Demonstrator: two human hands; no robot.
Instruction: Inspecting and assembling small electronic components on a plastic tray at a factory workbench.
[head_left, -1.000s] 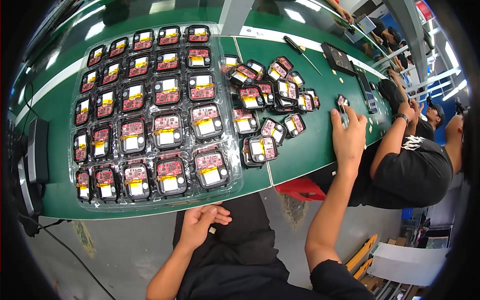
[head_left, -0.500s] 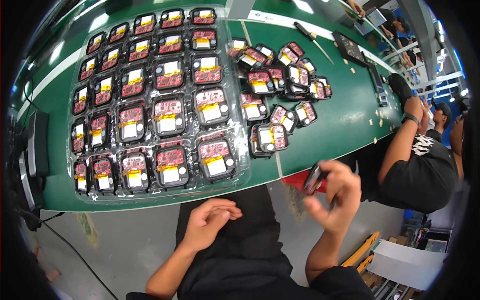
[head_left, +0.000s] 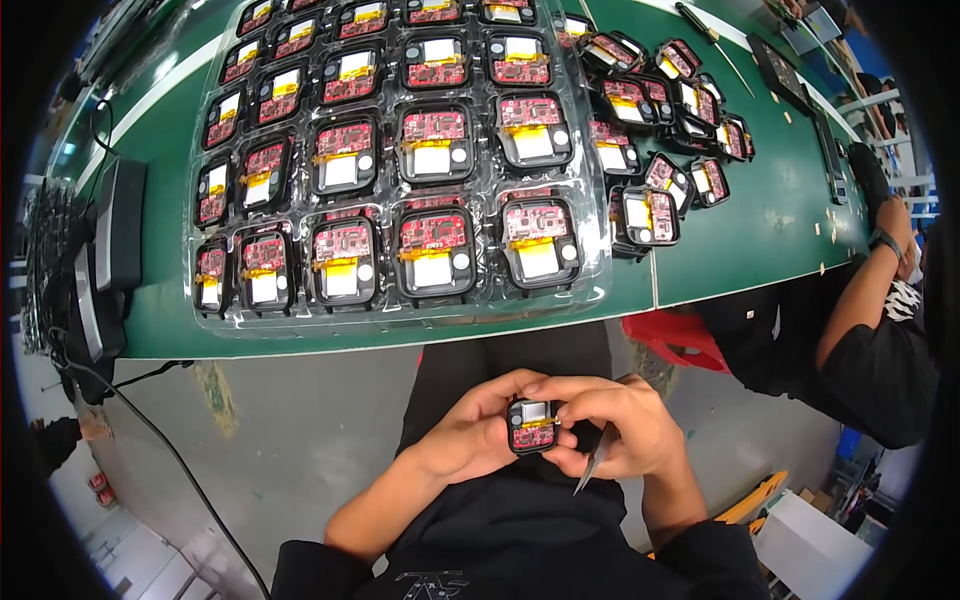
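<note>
Over my lap, my left hand (head_left: pixel 468 436) is closed on a small black device case (head_left: pixel 533 432). Inside the case show a red circuit board, a yellow ribbon and a silvery-white block. My right hand (head_left: pixel 632 428) touches the case's right edge with its fingertips. Held in that same hand is a pair of metal tweezers (head_left: pixel 592 470), tips pointing down and away from the case. Above my hands, a clear plastic tray (head_left: pixel 385 320) on the green table holds rows of similar cases.
A loose pile of such cases (head_left: pixel 690 105) lies right of the tray. Beyond it are a screwdriver (head_left: pixel 700 22) and a black box (head_left: pixel 780 75). A person (head_left: pixel 860 330) sits at the right beside a red stool (head_left: pixel 680 340). Black devices (head_left: pixel 122 222) stand at the table's left end.
My right hand has brought the case from the table's edge down to my lap, where my left hand now grips it too. The view has shifted, so the tray appears higher.
</note>
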